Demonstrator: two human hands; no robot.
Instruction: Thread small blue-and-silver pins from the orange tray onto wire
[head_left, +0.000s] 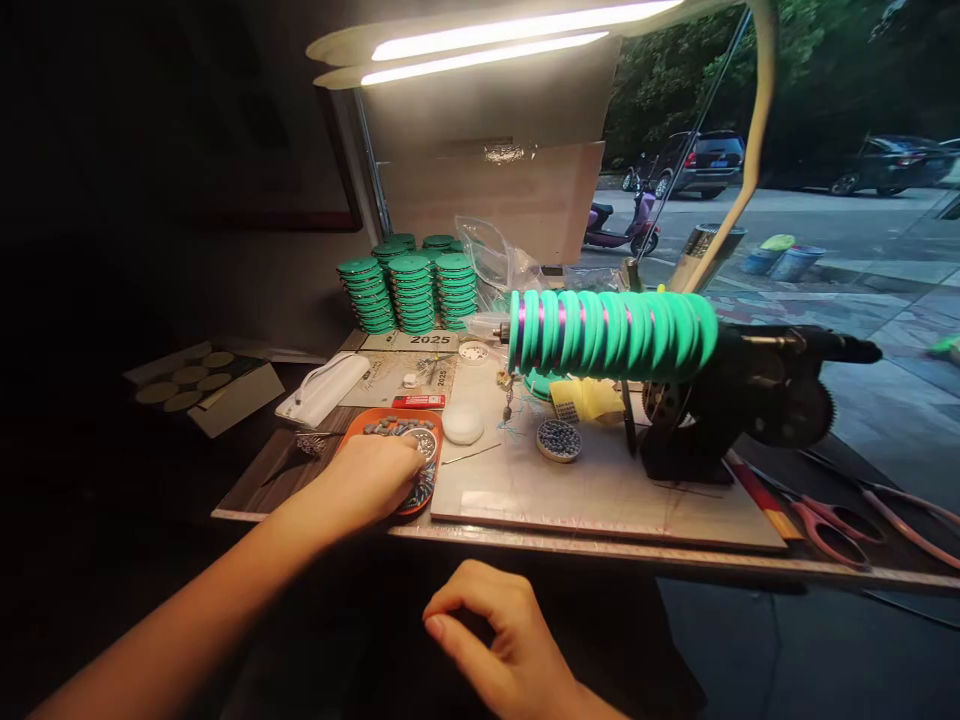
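My left hand (381, 472) reaches over an orange tray (352, 424) of small grey pieces, its fingers bent together beside a small round dish of tiny parts (426, 442). Its fingertips are hidden, and I cannot make out what they hold. In front of the table edge, my right hand (504, 625) is curled with thumb and index finger pinched; anything between them is too small to name. Right of the tray are a white round lid (463, 423) and a round tub of grey beads (559, 440). Above the board, a row of green spools (611, 330) sits on a black winding machine (694, 430).
Stacked green spools (411, 292) stand at the back. A white power strip (321, 390) and a red box (418, 402) lie left of centre. Scissors (832, 525) lie at the right edge. A lit lamp (517, 35) hangs overhead, and an open carton (232, 395) is at far left.
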